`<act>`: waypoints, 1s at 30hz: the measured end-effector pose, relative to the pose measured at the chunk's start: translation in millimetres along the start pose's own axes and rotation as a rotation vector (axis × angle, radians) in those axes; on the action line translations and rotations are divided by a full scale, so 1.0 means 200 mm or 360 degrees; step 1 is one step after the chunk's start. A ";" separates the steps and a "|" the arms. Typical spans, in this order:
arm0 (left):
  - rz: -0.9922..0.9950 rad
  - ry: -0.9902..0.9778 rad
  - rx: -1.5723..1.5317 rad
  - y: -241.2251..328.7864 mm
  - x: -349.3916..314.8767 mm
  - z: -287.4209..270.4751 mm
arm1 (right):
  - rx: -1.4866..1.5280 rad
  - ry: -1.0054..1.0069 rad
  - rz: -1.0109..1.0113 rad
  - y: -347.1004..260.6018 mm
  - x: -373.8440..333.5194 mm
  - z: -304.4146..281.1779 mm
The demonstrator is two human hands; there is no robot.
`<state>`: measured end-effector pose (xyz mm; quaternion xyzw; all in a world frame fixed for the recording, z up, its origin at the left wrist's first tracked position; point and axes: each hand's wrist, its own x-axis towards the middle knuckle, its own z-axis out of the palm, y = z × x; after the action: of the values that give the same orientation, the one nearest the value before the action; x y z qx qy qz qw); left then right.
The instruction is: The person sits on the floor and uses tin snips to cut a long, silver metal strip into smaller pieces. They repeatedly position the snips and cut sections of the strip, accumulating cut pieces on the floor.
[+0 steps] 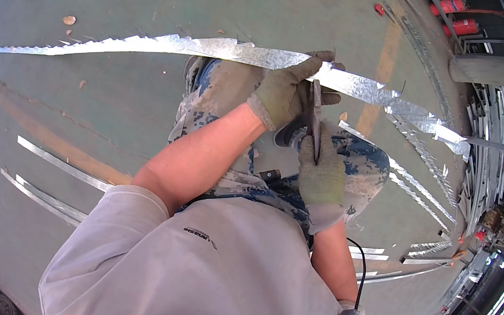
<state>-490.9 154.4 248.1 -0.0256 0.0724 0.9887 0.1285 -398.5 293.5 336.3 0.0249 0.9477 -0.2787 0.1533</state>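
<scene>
A long strip of shiny sheet metal [210, 49] with a jagged, sawtooth-like edge stretches across in front of me, above my knees. My left hand [283, 90], in a greenish work glove, is closed around the strip near its middle, with some fingers reaching past it. My right hand [321, 175], also gloved, grips a narrow dark metal hand tool [315, 111], like pliers or snips. The tool points away from me, its tip close beside the strip's near edge and my left fingers. Whether its jaws touch the metal cannot be made out.
Cut strips [62, 163] lie on the green floor at left, and more jagged strips [422, 187] at right. A pile of metal lengths [487, 145] stands at far right, near red fire extinguishers [450, 7]. A black cable [359, 298] hangs by my right arm.
</scene>
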 end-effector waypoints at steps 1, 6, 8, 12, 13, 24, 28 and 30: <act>-0.0008 0.0013 -0.0004 0.00 0.00 0.00 | -0.0033 0.0032 -0.0003 0.00 0.00 0.01; -0.0019 0.0030 0.0026 0.00 0.00 0.00 | -0.0215 0.0108 -0.0114 0.03 0.01 0.05; -0.0014 0.0038 0.0045 0.00 0.00 0.00 | -0.0306 0.0114 -0.0126 0.04 0.00 0.06; -0.0020 0.0026 0.0044 -0.01 0.00 0.00 | -0.0273 0.0111 -0.0045 0.02 -0.01 0.08; -0.0019 0.0028 0.0043 -0.01 0.00 0.00 | -0.0260 0.0079 -0.0009 -0.01 -0.01 0.07; -0.0032 0.0085 0.0025 -0.01 0.00 0.01 | 0.0164 0.0056 0.0074 0.00 -0.01 0.15; -0.0019 0.0059 0.0051 0.00 -0.01 0.01 | 0.0415 0.0001 0.0123 0.03 0.01 0.15; -0.0026 0.0037 0.0011 0.00 -0.02 0.02 | 0.0568 -0.0035 0.0184 0.05 0.01 0.16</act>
<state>-487.0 152.9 252.0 -0.0372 0.0772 0.9870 0.1357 -390.9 284.3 304.5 0.1031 0.8786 -0.4332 0.1726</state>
